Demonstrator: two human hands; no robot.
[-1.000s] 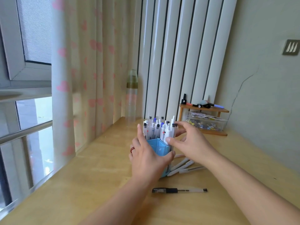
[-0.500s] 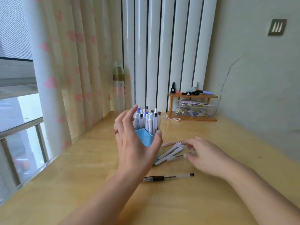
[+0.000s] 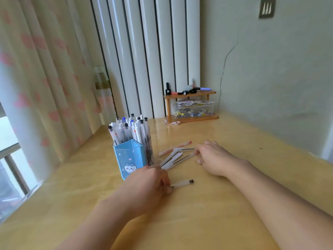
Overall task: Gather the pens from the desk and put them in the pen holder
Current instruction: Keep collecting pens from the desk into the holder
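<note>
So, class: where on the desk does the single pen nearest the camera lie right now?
The single pen lies low in the centre of the head view, in front of the blue pen holder, its left end under the left hand.
</note>
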